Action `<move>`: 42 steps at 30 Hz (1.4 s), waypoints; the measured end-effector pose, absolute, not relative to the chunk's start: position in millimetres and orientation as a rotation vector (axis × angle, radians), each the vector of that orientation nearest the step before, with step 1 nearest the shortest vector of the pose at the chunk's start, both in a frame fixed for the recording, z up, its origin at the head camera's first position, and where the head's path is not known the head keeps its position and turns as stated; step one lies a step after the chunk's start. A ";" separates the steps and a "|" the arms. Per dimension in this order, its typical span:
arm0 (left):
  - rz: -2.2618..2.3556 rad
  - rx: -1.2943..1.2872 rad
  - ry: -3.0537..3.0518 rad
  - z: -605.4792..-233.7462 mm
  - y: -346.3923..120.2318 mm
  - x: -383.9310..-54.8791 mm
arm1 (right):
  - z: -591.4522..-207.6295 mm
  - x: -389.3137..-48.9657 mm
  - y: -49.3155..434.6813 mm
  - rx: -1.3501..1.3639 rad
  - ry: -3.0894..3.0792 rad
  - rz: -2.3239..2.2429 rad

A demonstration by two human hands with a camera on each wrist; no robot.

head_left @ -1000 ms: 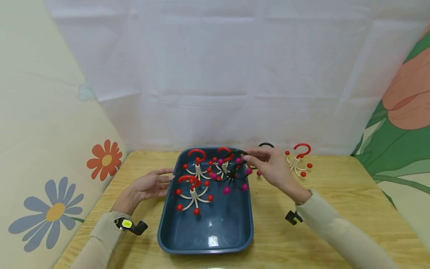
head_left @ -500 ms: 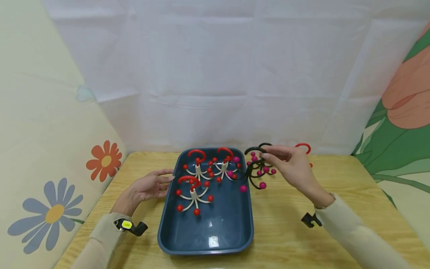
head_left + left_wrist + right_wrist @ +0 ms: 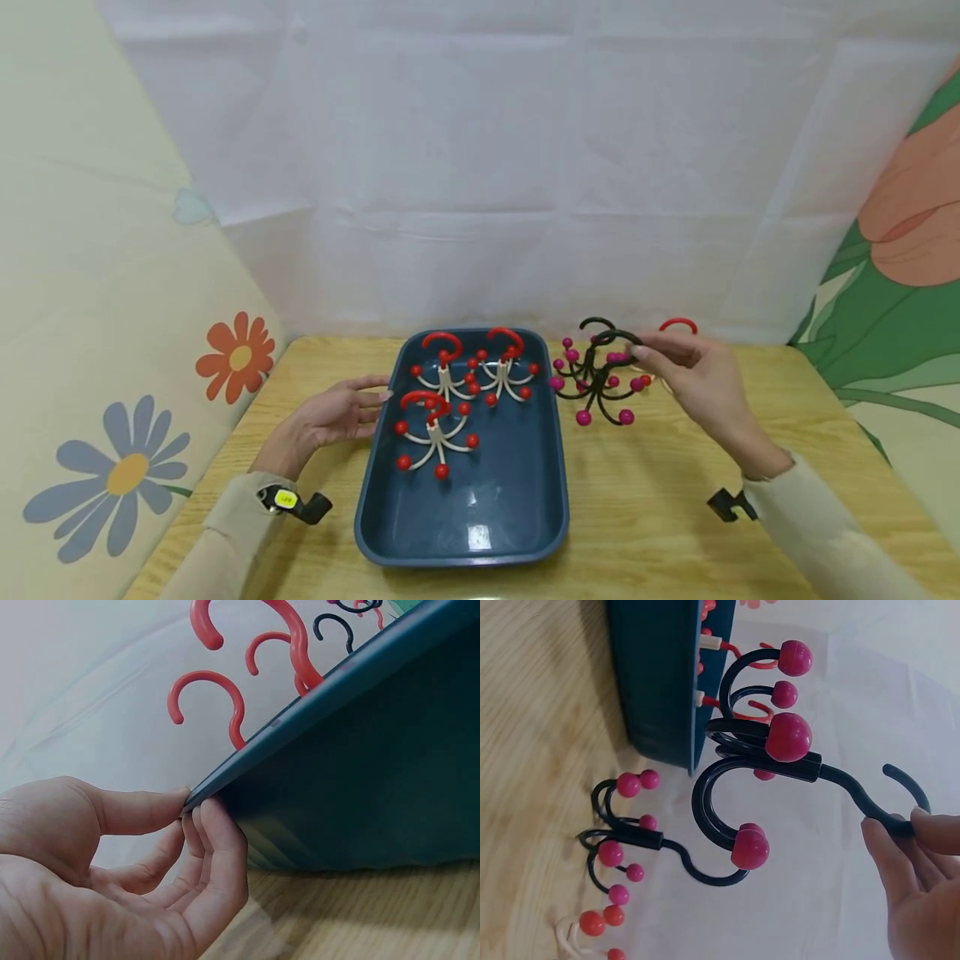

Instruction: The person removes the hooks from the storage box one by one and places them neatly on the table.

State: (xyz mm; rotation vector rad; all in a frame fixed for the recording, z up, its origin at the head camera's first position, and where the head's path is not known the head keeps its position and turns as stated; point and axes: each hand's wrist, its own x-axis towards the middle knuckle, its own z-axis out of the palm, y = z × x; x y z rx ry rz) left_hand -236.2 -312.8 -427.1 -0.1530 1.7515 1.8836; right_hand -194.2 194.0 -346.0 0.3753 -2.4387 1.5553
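Note:
My right hand (image 3: pixel 708 387) pinches the top of a black multi-arm hook hanger with pink ball tips (image 3: pixel 799 765) between thumb and fingers. It hangs right of the blue tray (image 3: pixel 483 504), overlapping a second black hanger (image 3: pixel 641 838) that stands on the table in the right wrist view. My left hand (image 3: pixel 330 417) is at the tray's left side; in the left wrist view its thumb and fingers pinch the rim (image 3: pixel 225 772). Inside the tray stand three white hangers with red hooks and red balls, one in front (image 3: pixel 435 437), two behind.
Another red-hooked hanger (image 3: pixel 678 323) stands at the back right, mostly hidden behind my right hand. The wooden table (image 3: pixel 637 517) meets a white sheet (image 3: pixel 480 167) at the back, with flower-patterned panels (image 3: pixel 911 333) at both sides.
My right hand has carried the black hanger rightward, from above the tray's right part to beyond its right edge. The left hand and the tray have stayed in place.

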 end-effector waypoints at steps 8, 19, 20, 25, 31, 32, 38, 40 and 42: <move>1.905 -0.175 1.731 -426.9 -311.7 -236.0 | -358.4 -193.8 205.3 0.279 -2.499 1.455; 1.888 -0.158 1.758 -432.0 -313.8 -236.5 | -382.9 -194.7 208.6 0.242 -2.518 1.377; 1.886 -0.160 1.759 -432.1 -313.8 -236.4 | -385.2 -195.5 208.9 0.241 -2.518 1.381; 1.878 -0.154 1.767 -432.5 -314.4 -235.8 | -396.3 -201.2 206.6 0.250 -2.521 1.408; 1.877 -0.157 1.768 -433.2 -314.1 -235.0 | -405.6 -205.2 202.7 0.270 -2.552 1.406; 1.876 -0.154 1.770 -432.9 -314.0 -234.8 | -406.5 -205.5 202.2 0.269 -2.555 1.404; 1.878 -0.162 1.772 -429.6 -312.7 -233.9 | -409.9 -207.1 201.4 0.275 -2.568 1.386; 1.883 -0.163 1.768 -429.4 -312.9 -234.4 | -411.0 -207.6 201.7 0.283 -2.570 1.376; 1.887 -0.162 1.763 -429.3 -313.2 -234.8 | -411.6 -208.0 202.2 0.290 -2.570 1.371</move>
